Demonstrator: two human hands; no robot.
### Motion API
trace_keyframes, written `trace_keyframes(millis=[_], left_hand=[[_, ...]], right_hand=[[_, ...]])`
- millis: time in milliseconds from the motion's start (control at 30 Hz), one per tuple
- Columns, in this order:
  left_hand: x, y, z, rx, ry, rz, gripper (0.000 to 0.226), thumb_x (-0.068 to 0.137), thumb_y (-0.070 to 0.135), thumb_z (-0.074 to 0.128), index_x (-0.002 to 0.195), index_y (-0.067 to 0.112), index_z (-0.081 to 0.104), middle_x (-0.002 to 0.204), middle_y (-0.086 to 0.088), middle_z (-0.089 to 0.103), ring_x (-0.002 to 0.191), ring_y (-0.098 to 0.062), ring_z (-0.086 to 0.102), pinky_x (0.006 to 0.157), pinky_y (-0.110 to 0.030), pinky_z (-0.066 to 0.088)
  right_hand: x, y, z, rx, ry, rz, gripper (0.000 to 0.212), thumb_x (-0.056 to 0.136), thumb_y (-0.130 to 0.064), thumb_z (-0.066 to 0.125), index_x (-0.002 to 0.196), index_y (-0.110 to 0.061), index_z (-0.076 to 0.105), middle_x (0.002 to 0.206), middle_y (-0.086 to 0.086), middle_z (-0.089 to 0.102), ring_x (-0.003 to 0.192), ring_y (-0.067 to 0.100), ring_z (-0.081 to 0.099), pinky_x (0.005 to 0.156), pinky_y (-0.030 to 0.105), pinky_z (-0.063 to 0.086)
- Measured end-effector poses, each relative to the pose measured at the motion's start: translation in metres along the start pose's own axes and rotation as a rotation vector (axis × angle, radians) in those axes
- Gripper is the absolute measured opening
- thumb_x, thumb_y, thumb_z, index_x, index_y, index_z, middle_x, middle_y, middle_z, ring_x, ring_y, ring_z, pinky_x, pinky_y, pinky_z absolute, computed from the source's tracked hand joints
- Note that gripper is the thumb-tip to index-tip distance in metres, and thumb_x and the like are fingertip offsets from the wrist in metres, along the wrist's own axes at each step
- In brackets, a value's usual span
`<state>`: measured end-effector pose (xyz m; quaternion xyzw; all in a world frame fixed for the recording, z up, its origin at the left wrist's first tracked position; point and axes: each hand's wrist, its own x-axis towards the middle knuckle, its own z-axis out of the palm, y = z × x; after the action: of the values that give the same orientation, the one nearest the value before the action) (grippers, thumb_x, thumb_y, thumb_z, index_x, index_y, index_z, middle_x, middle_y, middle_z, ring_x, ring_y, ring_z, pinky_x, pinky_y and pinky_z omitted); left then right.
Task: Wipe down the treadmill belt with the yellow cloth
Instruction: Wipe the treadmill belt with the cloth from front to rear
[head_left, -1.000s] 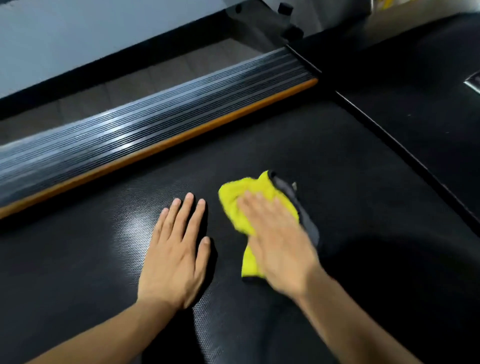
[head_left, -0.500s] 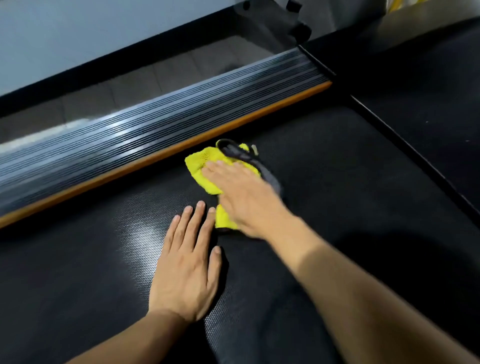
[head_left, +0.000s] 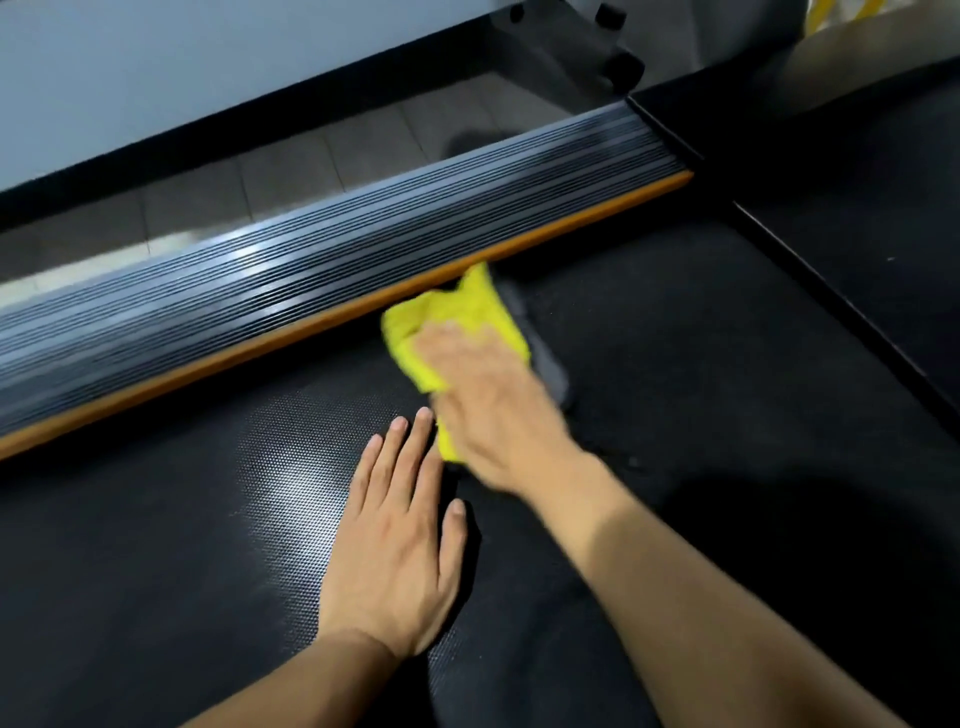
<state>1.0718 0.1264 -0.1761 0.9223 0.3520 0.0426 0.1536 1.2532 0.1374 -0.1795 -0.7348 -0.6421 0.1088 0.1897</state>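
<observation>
Your right hand presses flat, fingers straight, on the yellow cloth at the belt's far edge. Your left hand lies flat, holding nothing. The cloth could catch under the orange strip if you push farther.

Support surface: black treadmill belt, textured, with a pale sheen patch beside the left hand. Directly on it: the left hand, flat, fingers straight, palm down; and a yellow cloth under the right hand, which presses it flat. The cloth's far corner reaches the orange strip edging the belt, beyond which runs a ribbed side rail.
</observation>
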Motion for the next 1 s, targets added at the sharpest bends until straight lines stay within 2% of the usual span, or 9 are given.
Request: trace_keyframes(millis=[67, 133, 233, 333, 433, 533, 667, 833, 1000], left_hand=[[0.000, -0.001, 0.000, 0.002, 0.015, 0.006, 0.059, 0.100, 0.035, 0.032, 0.149, 0.004, 0.040, 0.164, -0.010, 0.029, 0.155, -0.023, 0.016, 0.124, -0.043, 0.014], [0.000, -0.002, 0.000, 0.001, 0.009, 0.014, 0.060, 0.100, 0.035, 0.031, 0.153, 0.007, 0.035, 0.166, -0.007, 0.025, 0.155, -0.021, 0.014, 0.125, -0.042, 0.012], [-0.001, -0.001, -0.001, -0.003, 0.006, 0.003, 0.060, 0.101, 0.036, 0.029, 0.156, 0.012, 0.030, 0.167, -0.003, 0.021, 0.156, -0.018, 0.010, 0.125, -0.040, 0.010], [0.000, 0.001, -0.002, 0.023, -0.003, -0.007, 0.061, 0.102, 0.038, 0.029, 0.158, 0.013, 0.026, 0.168, -0.002, 0.016, 0.156, -0.017, 0.005, 0.126, -0.040, 0.008], [-0.003, 0.004, -0.005, 0.062, -0.010, -0.012, 0.063, 0.103, 0.040, 0.028, 0.159, 0.013, 0.021, 0.169, -0.003, 0.011, 0.157, -0.019, 0.002, 0.126, -0.042, 0.008], [-0.029, 0.014, -0.004, 0.015, 0.020, -0.072, 0.066, 0.100, 0.040, 0.034, 0.160, 0.015, 0.019, 0.169, -0.004, 0.011, 0.157, -0.022, 0.007, 0.125, -0.045, 0.011], [-0.087, 0.019, 0.007, 0.022, 0.053, -0.123, 0.069, 0.094, 0.041, 0.039, 0.157, 0.013, 0.031, 0.166, -0.006, 0.025, 0.154, -0.027, 0.022, 0.122, -0.048, 0.020], [-0.090, 0.021, 0.012, 0.055, 0.053, -0.157, 0.068, 0.094, 0.042, 0.038, 0.157, 0.015, 0.030, 0.166, -0.005, 0.025, 0.154, -0.026, 0.021, 0.121, -0.051, 0.020], [-0.091, 0.019, 0.011, 0.041, 0.057, -0.152, 0.066, 0.096, 0.038, 0.037, 0.156, 0.012, 0.031, 0.166, -0.005, 0.025, 0.154, -0.026, 0.021, 0.122, -0.049, 0.019]], right_hand=[[0.003, -0.013, -0.001, 0.045, -0.088, -0.141, 0.060, 0.091, -0.032, 0.032, 0.148, -0.017, 0.045, 0.157, 0.001, 0.038, 0.148, 0.016, 0.028, 0.124, 0.038, 0.013], [0.002, 0.010, -0.015, -0.032, -0.116, -0.176, 0.064, 0.088, -0.035, 0.032, 0.149, -0.021, 0.043, 0.158, -0.001, 0.037, 0.148, 0.016, 0.028, 0.124, 0.038, 0.014], [-0.022, 0.073, -0.045, -0.180, -0.010, 0.108, 0.069, 0.085, -0.044, 0.032, 0.151, -0.026, 0.037, 0.159, -0.002, 0.035, 0.146, 0.021, 0.031, 0.122, 0.039, 0.018], [-0.061, 0.121, -0.069, -0.309, 0.121, 0.462, 0.073, 0.092, -0.055, 0.035, 0.157, -0.024, 0.022, 0.164, 0.002, 0.021, 0.152, 0.018, 0.015, 0.124, 0.041, 0.007], [-0.065, 0.126, -0.067, -0.325, 0.133, 0.541, 0.075, 0.094, -0.058, 0.032, 0.158, -0.023, 0.015, 0.166, 0.001, 0.013, 0.153, 0.015, 0.006, 0.125, 0.043, 0.000], [-0.061, 0.126, -0.064, -0.318, 0.155, 0.524, 0.068, 0.097, -0.048, 0.032, 0.158, -0.023, 0.016, 0.166, 0.000, 0.014, 0.153, 0.014, 0.006, 0.125, 0.044, 0.001], [-0.062, 0.128, -0.064, -0.292, 0.164, 0.510, 0.060, 0.101, -0.035, 0.035, 0.158, -0.023, 0.019, 0.165, 0.000, 0.016, 0.153, 0.014, 0.008, 0.125, 0.044, 0.002], [-0.057, 0.123, -0.060, -0.268, 0.173, 0.415, 0.063, 0.096, -0.037, 0.024, 0.156, -0.020, 0.025, 0.164, 0.004, 0.023, 0.152, 0.019, 0.016, 0.125, 0.045, 0.006], [-0.044, 0.017, -0.003, -0.133, 0.080, -0.034, 0.062, 0.090, -0.034, 0.034, 0.148, -0.015, 0.043, 0.156, 0.009, 0.040, 0.145, 0.024, 0.035, 0.120, 0.050, 0.023]])
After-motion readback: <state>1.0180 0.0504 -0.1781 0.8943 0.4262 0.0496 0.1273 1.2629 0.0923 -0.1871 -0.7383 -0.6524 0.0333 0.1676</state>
